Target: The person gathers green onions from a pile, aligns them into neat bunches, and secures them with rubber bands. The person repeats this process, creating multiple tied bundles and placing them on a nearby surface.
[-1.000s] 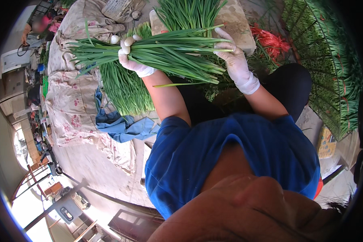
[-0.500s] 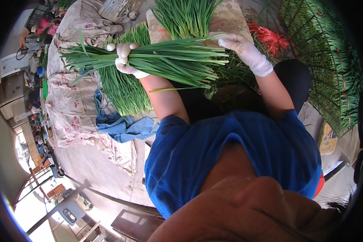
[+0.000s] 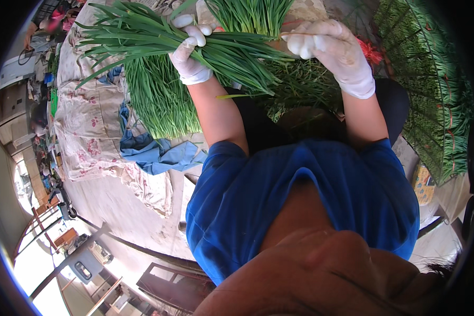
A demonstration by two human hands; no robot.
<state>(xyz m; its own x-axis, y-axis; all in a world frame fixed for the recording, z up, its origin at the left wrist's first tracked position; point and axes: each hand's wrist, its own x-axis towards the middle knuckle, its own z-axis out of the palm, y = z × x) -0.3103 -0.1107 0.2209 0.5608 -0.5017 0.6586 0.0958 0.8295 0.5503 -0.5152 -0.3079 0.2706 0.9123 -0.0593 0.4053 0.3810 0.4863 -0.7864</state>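
My left hand (image 3: 190, 55), in a white glove, is wrapped round a bunch of green chives (image 3: 137, 37). The leafy tips fan out to the left and the stem ends point right. My right hand (image 3: 332, 50), gloved as well, is closed at the stem-end side, its fingertips pinching a thin brownish strand (image 3: 296, 34). Beyond the hands, more chives (image 3: 250, 16) lie on a pale, worn board (image 3: 309, 9). A thick heap of chives (image 3: 160, 102) sits to the left, partly under the held bunch.
Loose green trimmings (image 3: 305, 87) lie below my right hand. Red plastic strips (image 3: 370, 51) are just beyond it. Tied green bundles (image 3: 452, 110) are stacked at the far right. On the left are a floral cloth (image 3: 81, 124) and a crumpled blue cloth (image 3: 155, 156).
The held bunch has moved up and tilted, stem ends lower. My right hand has gone from extended fingers to a closed pinch, slightly farther right.
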